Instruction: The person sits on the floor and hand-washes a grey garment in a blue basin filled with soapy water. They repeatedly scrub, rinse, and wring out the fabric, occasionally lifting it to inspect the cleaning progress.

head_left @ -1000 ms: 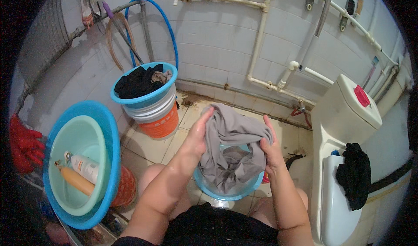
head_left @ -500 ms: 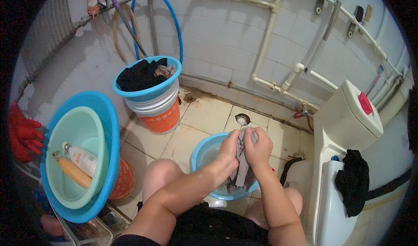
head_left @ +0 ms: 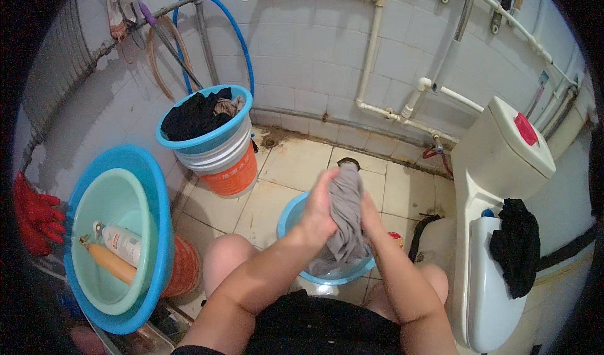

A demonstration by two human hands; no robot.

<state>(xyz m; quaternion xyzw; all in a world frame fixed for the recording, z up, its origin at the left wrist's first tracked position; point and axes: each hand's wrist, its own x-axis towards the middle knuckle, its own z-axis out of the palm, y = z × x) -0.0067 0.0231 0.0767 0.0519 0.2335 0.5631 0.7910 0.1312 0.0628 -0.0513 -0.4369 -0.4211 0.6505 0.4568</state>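
Note:
A wet-looking grey cloth [head_left: 346,213] is bunched lengthwise between my two hands, over a light blue basin [head_left: 289,220] on the floor. My left hand [head_left: 319,211] presses on its left side, thumb upward. From the right, my right hand [head_left: 370,221] closes round it, its fingers mostly hidden behind the fabric. The cloth's lower end hangs down into the basin, where some water shows.
At left, a pale green basin [head_left: 82,204] with two bottles sits inside a bigger blue basin [head_left: 162,229]. Dark clothes [head_left: 192,117] fill a basin on a white bucket [head_left: 220,160]. A toilet [head_left: 487,292] with a black garment [head_left: 517,248] stands right; red gloves [head_left: 38,216] hang far left.
The grey cloth has risen and now shows a wider, folded face between my hands. My hands have moved from close together at its top to either side of it.

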